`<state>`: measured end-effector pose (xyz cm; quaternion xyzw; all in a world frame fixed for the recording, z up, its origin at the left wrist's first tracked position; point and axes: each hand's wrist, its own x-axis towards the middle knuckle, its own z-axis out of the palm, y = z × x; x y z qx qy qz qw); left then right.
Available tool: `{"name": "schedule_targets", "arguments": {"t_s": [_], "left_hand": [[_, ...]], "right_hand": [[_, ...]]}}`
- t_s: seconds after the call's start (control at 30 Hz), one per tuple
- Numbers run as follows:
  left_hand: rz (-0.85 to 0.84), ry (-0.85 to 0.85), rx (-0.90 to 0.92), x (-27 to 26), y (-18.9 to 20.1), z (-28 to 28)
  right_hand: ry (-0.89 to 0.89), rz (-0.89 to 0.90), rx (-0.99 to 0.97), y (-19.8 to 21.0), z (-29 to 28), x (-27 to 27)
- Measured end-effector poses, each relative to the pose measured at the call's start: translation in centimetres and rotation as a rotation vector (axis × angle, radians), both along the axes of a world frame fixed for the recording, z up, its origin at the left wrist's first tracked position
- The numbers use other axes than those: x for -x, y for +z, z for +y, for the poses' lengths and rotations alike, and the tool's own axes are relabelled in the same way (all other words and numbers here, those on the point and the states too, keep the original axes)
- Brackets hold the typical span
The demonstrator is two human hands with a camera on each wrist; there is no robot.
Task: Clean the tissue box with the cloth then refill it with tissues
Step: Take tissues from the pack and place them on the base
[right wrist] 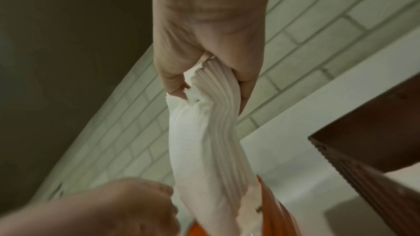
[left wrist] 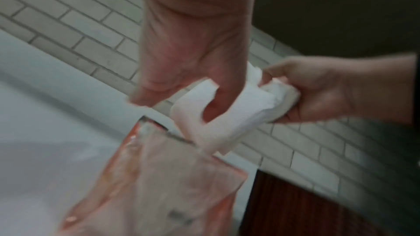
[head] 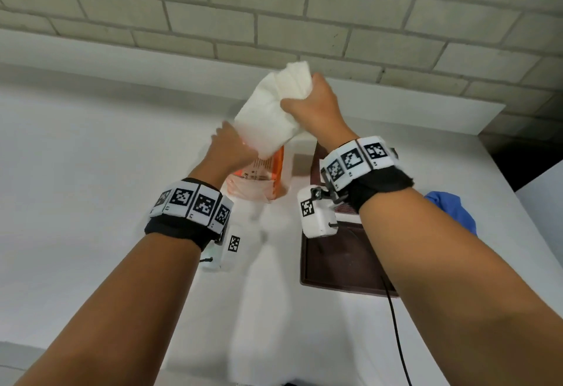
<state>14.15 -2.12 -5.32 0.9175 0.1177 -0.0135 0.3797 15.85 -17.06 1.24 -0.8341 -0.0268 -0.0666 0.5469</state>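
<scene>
Tissues (head: 274, 117), a soft stack, are hanging above the tabletop (head: 91, 172), half out of the orange wrapper (head: 262, 178). Right hand (head: 313, 108) is clenching their top end; left hand (head: 231, 148) is pinching the wrapper mouth. They look light and tearable, so gripping the whole wad seems wisest. Brown tissue box (head: 341, 257) is sitting just right, with open room above.

A white stack of tissues (head: 275, 111) is showing at centre frame above an orange and clear wrapper (head: 262, 177). A dark brown box (head: 341, 264) is sitting at lower right, a blue cloth (head: 454, 207) at the right edge. Black-and-white checkered wristbands (head: 192, 204) are showing; pale grey-beige brick wall (head: 274, 5) is filling the top.
</scene>
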Motion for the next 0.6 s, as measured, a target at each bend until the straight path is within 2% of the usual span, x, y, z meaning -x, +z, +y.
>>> {"name": "schedule_targets", "arguments": {"t_s": [0.07, 0.13, 0.17, 0.2, 0.27, 0.37, 0.43, 0.6], "left_hand": [[-0.149, -0.043, 0.375, 0.2, 1.8, -0.8], [-0.157, -0.103, 0.884, 0.4, 3.2, -1.7], [-0.129, -0.133, 1.071, 0.4, 3.6, -2.2], [-0.094, -0.155, 1.190, 0.5, 4.0, -2.8], [-0.019, -0.147, 1.315, 0.7, 5.0, -4.1], [0.030, -0.183, 1.398, 0.7, 5.5, -6.3], [0.084, -0.206, 1.315, 0.9, 5.5, -8.0], [0.091, -0.134, 1.023, 0.9, 4.7, -12.3]], "right_hand": [[-0.052, 0.059, -0.251, 0.8, -1.6, -0.2], [-0.060, 0.145, -0.477, 1.5, -3.5, -0.2], [-0.050, 0.195, -0.569, 1.8, -4.5, -0.1], [-0.029, 0.240, -0.654, 1.8, -5.4, 0.0], [0.019, 0.291, -0.783, 1.6, -7.2, 0.3], [0.021, 0.311, -0.862, 0.9, -9.5, 1.1], [0.003, 0.344, -0.815, 0.4, -10.8, 1.9], [-0.065, 0.453, -0.364, -0.9, -13.5, 3.4]]}}
